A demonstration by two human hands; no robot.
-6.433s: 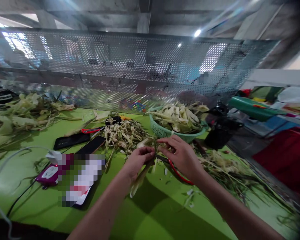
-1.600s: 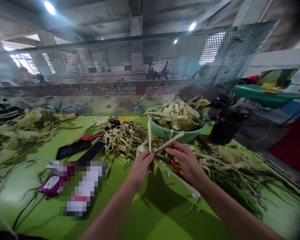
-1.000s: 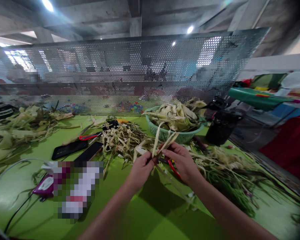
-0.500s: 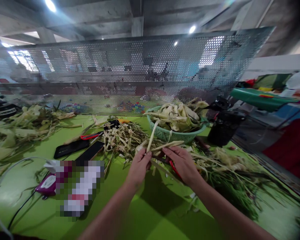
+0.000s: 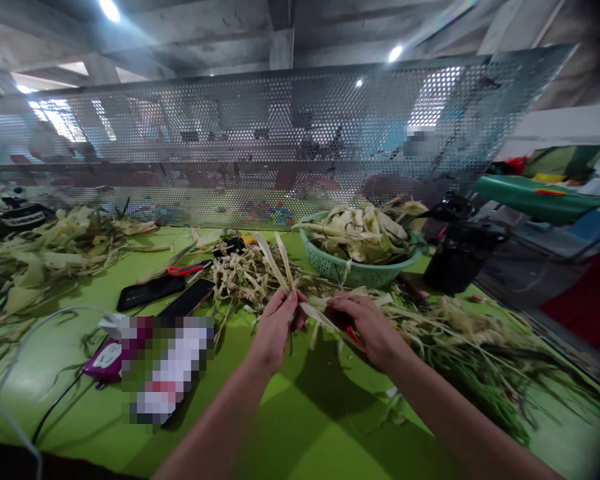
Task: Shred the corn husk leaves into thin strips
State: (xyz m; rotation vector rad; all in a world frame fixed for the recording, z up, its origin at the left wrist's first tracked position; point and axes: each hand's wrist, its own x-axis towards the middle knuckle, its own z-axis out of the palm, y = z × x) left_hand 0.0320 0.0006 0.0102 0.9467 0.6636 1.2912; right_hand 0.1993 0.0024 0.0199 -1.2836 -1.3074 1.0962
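Observation:
Pale strips of dried corn husk [image 5: 275, 263] stick up from my left hand [image 5: 279, 327], whose thumb and fingers pinch them in a V. Another pale strip slants down to the right of that grip, toward my right hand [image 5: 367, 327]. My right fingers are curled round a tool with a red handle [image 5: 355, 336]; most of it is hidden, so its kind does not show. Just beyond my hands lies a bundle of small knotted husk pieces [image 5: 245, 275]. A green basket [image 5: 347, 270] of husks stands behind my right hand.
At left are a husk pile [image 5: 55, 250], a black phone [image 5: 150, 293], a red cutter [image 5: 187, 269], and a purple tissue pack [image 5: 105, 360]. Green strands [image 5: 473, 387] and fibres lie at right near a black bag [image 5: 463, 257]. A perforated metal screen [image 5: 230, 147] borders the green table.
A second husk strip now stands up beside the first in my left hand. The strip that stretched across to my right fingers is no longer there. The view has shifted slightly.

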